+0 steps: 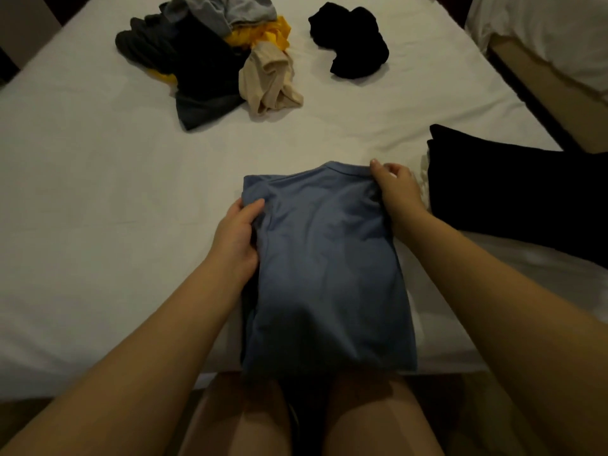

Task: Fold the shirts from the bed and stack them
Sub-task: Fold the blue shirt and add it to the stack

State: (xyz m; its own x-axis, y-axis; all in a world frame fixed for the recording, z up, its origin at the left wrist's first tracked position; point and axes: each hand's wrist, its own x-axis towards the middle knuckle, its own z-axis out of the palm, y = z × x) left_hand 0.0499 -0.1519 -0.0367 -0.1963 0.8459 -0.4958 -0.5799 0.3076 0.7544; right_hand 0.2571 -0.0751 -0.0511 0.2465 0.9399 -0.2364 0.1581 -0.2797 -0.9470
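Blue shirt [329, 258], folded to a narrow panel with its collar at the far end, lies on the white bed [98, 192], its lower end reaching the near edge. On my feed the left hand [237, 238] grips the shirt's left side, thumb on top and fingers tucked under, while the right hand [394, 192] pinches the far right corner by the collar. I see a folded black stack [510, 192] just right of the shirt, and a mixed pile of unfolded clothes [204, 54] and a crumpled black garment [352, 44] well beyond it.
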